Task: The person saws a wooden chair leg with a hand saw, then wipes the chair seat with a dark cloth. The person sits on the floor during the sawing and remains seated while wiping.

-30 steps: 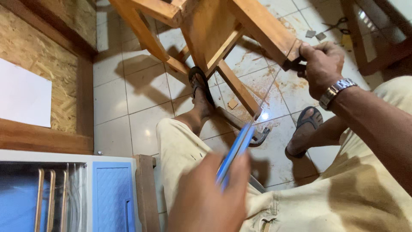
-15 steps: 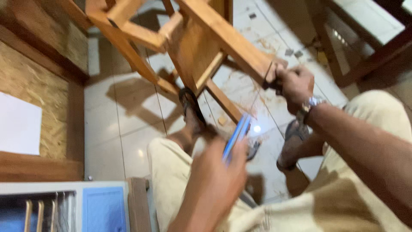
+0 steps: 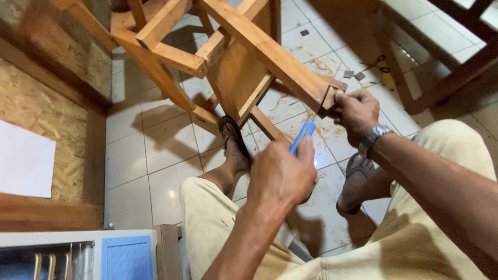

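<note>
- Left hand point(image 3: 280, 173) fist-gripped on blue tool point(image 3: 302, 136), long axis aimed up-right at leg end.
- Right hand point(image 3: 355, 114), nearer, pinches tipped wooden stool's leg end point(image 3: 327, 98), just beyond tool tip.

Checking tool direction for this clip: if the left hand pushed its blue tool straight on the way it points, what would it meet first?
Probably the end of the wooden chair leg pinched by the right hand. The left hand aims the blue tool up at it; the gap looks small, though depth is uncertain.
</note>
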